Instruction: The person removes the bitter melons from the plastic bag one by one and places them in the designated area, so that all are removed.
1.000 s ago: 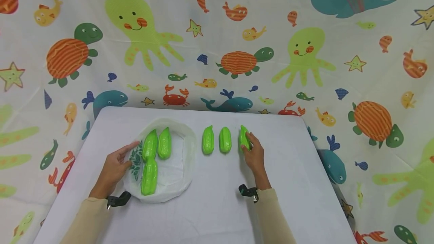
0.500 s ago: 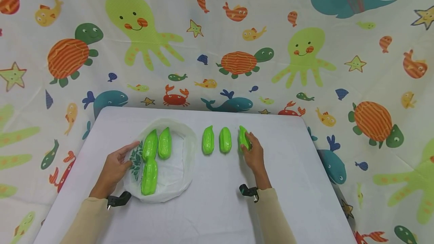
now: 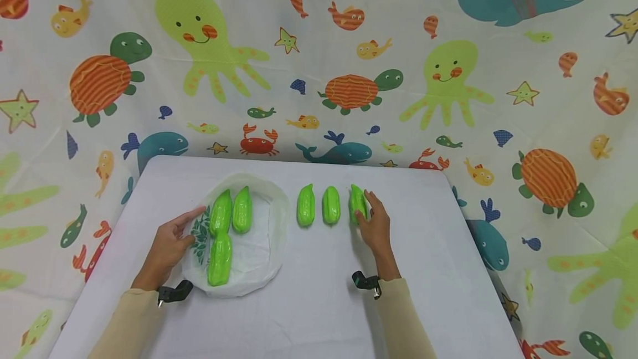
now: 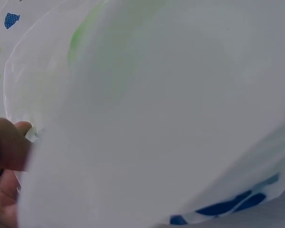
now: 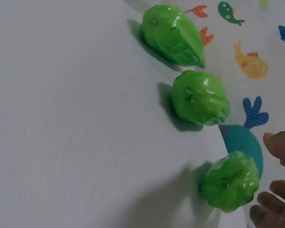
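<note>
A white plate (image 3: 280, 226) with a smooth, broad rim, pale and slightly see-through, sits on a white tablecloth (image 3: 319, 303) with faint creases. Dark green leaves (image 3: 200, 237) are printed on its left side. Inside it lie three glossy, ribbed green vegetables, each plump with a pointed tip: a far-left vegetable (image 3: 220, 212), a far-right vegetable (image 3: 242, 210) and a near vegetable (image 3: 220, 260) that touches the far-left one end to end.

Right of the plate, three more stand in a spaced row: a first vegetable (image 3: 305, 205), a middle vegetable (image 3: 331, 205) and an end vegetable (image 3: 358, 203), farthest from the plate.

The two hands are well apart. The left hand (image 3: 166, 248) grips the plate's left rim between thumb and fingers. The right hand (image 3: 376, 229) is at the end vegetable, thumb and fingers spread; the right wrist view shows a gap at the thumb, but whether any fingertip touches is hard to tell.

That view also shows the row's rounded, dimpled ends and their shadows. The left wrist view gives the plate's blurred outer wall, with blue leaves low down; the wall hides part of the left hand, and its vegetables show only as a green tint.
</note>
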Action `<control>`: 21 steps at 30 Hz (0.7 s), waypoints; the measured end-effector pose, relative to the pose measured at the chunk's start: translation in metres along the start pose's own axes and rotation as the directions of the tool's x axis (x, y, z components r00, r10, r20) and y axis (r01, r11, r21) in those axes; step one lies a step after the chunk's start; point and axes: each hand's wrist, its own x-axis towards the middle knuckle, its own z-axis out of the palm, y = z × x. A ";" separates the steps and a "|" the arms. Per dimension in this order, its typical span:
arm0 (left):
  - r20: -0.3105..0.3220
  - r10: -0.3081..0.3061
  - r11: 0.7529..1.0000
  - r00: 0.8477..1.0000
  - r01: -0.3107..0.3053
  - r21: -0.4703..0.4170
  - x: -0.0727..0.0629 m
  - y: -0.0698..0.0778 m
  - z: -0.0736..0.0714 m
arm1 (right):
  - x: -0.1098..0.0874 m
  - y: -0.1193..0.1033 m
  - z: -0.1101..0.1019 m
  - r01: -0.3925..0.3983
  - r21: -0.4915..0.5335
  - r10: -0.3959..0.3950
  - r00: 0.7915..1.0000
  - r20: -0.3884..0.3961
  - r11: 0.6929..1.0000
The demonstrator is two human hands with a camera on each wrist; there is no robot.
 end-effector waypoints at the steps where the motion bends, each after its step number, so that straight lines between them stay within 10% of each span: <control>1: 0.000 0.000 1.000 1.000 0.000 0.001 0.000 0.000 0.000 | -0.001 -0.002 0.000 0.008 0.001 -0.008 1.000 -0.008 1.000; 21: -0.004 -0.014 1.000 1.000 0.014 0.001 0.001 -0.002 0.000 | -0.037 -0.047 0.052 0.197 0.101 -0.199 0.980 0.014 0.975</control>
